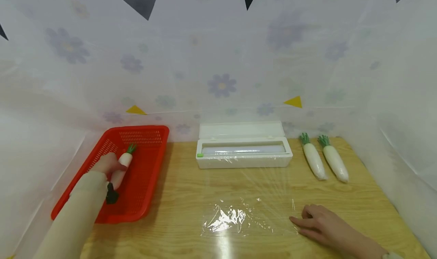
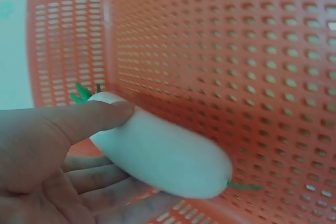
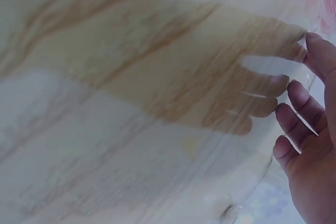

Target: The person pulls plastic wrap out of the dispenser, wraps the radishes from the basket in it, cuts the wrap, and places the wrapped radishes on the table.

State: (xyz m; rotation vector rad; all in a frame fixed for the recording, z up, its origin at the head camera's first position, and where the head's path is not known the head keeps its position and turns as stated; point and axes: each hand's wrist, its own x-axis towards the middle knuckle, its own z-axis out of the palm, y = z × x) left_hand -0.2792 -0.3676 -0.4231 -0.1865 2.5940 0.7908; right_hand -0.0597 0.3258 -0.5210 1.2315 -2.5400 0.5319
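Inside the red plastic basket, my left hand grips a white radish with green leaves, thumb on top and fingers beneath. A thin green root tip sticks out of its lower end. A sheet of clear plastic wrap stretches over the table from a white wrap dispenser with its lid raised. At the near right edge of the wrap rests my right hand, its fingers loosely bent and fingertips touching the table beside the film; in the right wrist view the hand is mirrored in the shiny surface.
Two wrapped white radishes, a left one and a right one, lie side by side at the table's back right. A green slider sits at the dispenser's left end. Pale flowered sheeting encloses the wooden table.
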